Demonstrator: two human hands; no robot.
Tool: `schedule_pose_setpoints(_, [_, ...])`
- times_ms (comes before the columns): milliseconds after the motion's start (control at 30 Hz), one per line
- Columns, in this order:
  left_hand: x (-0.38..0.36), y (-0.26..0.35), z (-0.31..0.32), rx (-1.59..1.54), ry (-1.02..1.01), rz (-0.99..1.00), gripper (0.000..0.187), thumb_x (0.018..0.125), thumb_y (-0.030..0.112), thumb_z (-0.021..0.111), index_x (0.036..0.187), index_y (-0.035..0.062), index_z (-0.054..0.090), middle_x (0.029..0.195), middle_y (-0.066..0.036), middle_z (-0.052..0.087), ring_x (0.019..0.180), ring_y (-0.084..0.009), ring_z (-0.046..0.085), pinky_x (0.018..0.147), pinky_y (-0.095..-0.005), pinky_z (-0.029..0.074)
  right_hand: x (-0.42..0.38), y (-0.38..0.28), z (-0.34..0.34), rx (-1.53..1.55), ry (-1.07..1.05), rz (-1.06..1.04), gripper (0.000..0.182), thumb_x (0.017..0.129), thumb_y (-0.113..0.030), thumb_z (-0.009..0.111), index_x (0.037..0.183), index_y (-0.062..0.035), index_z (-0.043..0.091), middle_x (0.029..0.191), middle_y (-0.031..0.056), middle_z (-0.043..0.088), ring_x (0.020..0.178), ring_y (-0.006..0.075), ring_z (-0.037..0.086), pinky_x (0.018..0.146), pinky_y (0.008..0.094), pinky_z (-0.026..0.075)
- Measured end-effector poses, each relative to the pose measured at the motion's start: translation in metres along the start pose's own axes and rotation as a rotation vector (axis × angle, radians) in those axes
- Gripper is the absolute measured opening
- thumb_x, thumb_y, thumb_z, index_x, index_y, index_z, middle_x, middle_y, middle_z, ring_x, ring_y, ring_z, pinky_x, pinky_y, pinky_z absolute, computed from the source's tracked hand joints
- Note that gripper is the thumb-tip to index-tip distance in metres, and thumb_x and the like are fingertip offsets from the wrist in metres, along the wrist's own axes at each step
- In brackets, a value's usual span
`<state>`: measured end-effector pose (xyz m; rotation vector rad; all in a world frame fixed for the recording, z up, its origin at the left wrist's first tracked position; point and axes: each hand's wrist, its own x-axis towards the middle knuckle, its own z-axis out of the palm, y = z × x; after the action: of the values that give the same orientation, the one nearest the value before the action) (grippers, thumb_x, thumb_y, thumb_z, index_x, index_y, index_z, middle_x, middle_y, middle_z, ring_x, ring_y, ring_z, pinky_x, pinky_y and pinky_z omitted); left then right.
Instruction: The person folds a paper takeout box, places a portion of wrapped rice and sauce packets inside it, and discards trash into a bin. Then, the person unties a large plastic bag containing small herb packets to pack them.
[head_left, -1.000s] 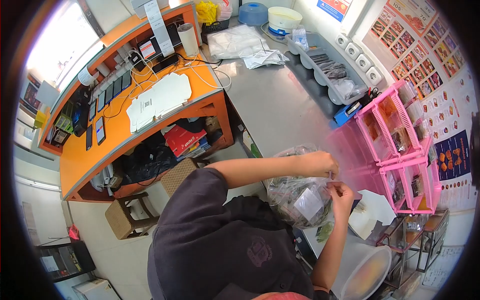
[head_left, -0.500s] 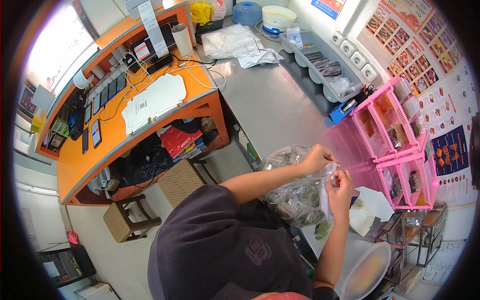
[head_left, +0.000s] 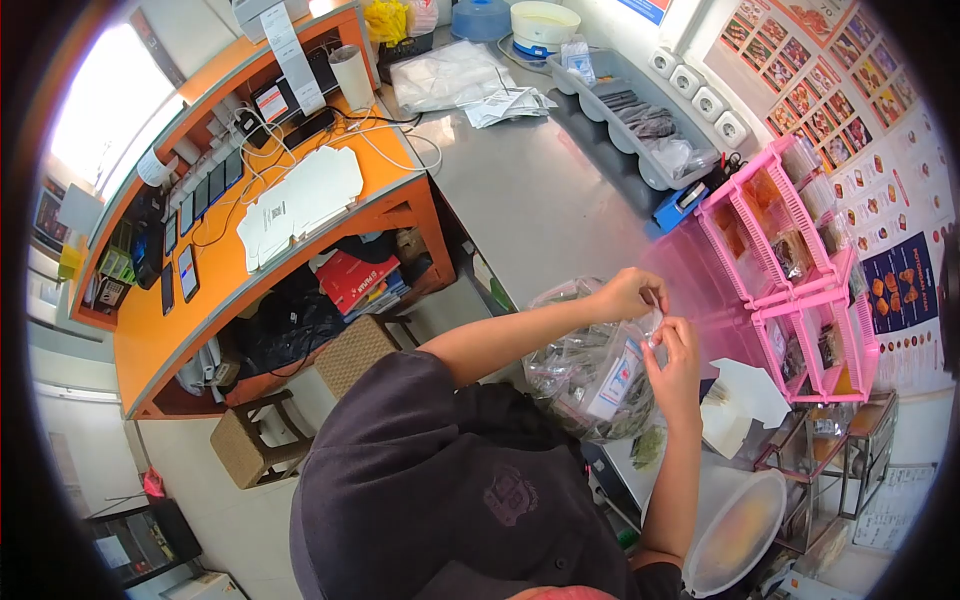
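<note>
My left hand and my right hand meet in front of my body with fingertips pinched. Between them they hold the top end of a small white packet with blue and red print, which slants down toward my body. Its exact top edge is partly hidden by my fingers. Right under the packet and my left wrist lies a large clear plastic bag with green, leafy-looking contents. A small flat green packet lies beside the bag, below my right forearm.
A pink rack with packets, an open white carton and a round translucent tub stand to the right. Farther back are a grey divided tray and the steel counter. An orange desk holds phones and flat cartons.
The white packet has turned from edge-on so its printed face shows over the bag. Both hands stay close together, pinching at its top. The whole view has shifted slightly.
</note>
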<state>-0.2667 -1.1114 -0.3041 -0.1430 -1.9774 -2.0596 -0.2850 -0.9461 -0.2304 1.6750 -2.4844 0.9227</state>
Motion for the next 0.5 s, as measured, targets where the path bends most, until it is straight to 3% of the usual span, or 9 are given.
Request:
schedule_pose_setpoints(133, [-0.002, -0.023, 0.003, -0.242, 0.024, -0.072, 0.021, 0.068, -0.005, 0.055, 0.087, 0.0006, 0.061, 0.083, -0.004, 0.061, 0.078, -0.0115, 0.058, 0.069, -0.0253, 0.047, -0.003, 0.006, -0.002, 0.028, 0.015, 0.04, 0.017, 0.072, -0.004, 0.063, 0.078, -0.0012, 0.048, 0.087, 0.01, 0.049, 0.084, 0.0296, 0.048, 0.074, 0.0374, 0.039])
schedule_pose_setpoints(200, [-0.002, -0.01, -0.006, -0.206, -0.082, -0.176, 0.019, 0.074, -0.002, 0.055, 0.092, 0.0007, 0.061, 0.089, -0.005, 0.06, 0.082, -0.0116, 0.057, 0.073, -0.0257, 0.046, -0.005, 0.01, -0.002, 0.031, 0.059, 0.01, 0.017, 0.072, -0.004, 0.062, 0.081, -0.001, 0.048, 0.085, 0.0102, 0.05, 0.083, 0.0308, 0.049, 0.073, 0.0383, 0.039])
schedule_pose_setpoints(233, [-0.004, -0.003, -0.011, -0.337, -0.127, -0.156, 0.017, 0.079, 0.001, 0.057, 0.096, 0.0011, 0.06, 0.095, -0.005, 0.06, 0.084, -0.0121, 0.056, 0.075, -0.0264, 0.046, -0.007, 0.014, -0.004, 0.053, 0.064, 0.042, 0.017, 0.072, -0.005, 0.063, 0.081, -0.0009, 0.048, 0.084, 0.0103, 0.05, 0.082, 0.0304, 0.049, 0.072, 0.0377, 0.04])
schedule_pose_setpoints(300, [-0.005, 0.013, -0.023, -0.116, -0.026, 0.008, 0.018, 0.08, 0.002, 0.058, 0.098, 0.0002, 0.06, 0.099, -0.005, 0.059, 0.089, -0.0126, 0.056, 0.078, -0.0276, 0.046, -0.008, 0.021, -0.006, 0.159, 0.102, 0.106, 0.018, 0.073, -0.007, 0.064, 0.081, -0.0007, 0.049, 0.081, 0.0101, 0.05, 0.077, 0.0276, 0.05, 0.07, 0.0353, 0.041])
schedule_pose_setpoints(400, [-0.011, 0.046, -0.014, 0.076, -0.096, -0.006, 0.019, 0.082, 0.012, 0.06, 0.098, 0.0011, 0.062, 0.099, -0.005, 0.061, 0.088, -0.0127, 0.056, 0.078, -0.029, 0.047, -0.007, 0.032, 0.0, 0.38, 0.153, 0.172, 0.019, 0.073, -0.008, 0.065, 0.079, -0.0001, 0.049, 0.075, 0.0087, 0.049, 0.07, 0.0203, 0.048, 0.067, 0.0301, 0.041])
schedule_pose_setpoints(500, [-0.014, 0.06, -0.006, 0.269, -0.158, -0.177, 0.017, 0.085, 0.011, 0.057, 0.094, -0.0021, 0.062, 0.102, -0.008, 0.059, 0.093, -0.0136, 0.055, 0.079, -0.0279, 0.046, -0.007, 0.032, 0.003, 0.454, 0.173, 0.224, 0.018, 0.073, -0.004, 0.066, 0.078, 0.0008, 0.05, 0.074, 0.0076, 0.051, 0.069, 0.0174, 0.048, 0.066, 0.0286, 0.041])
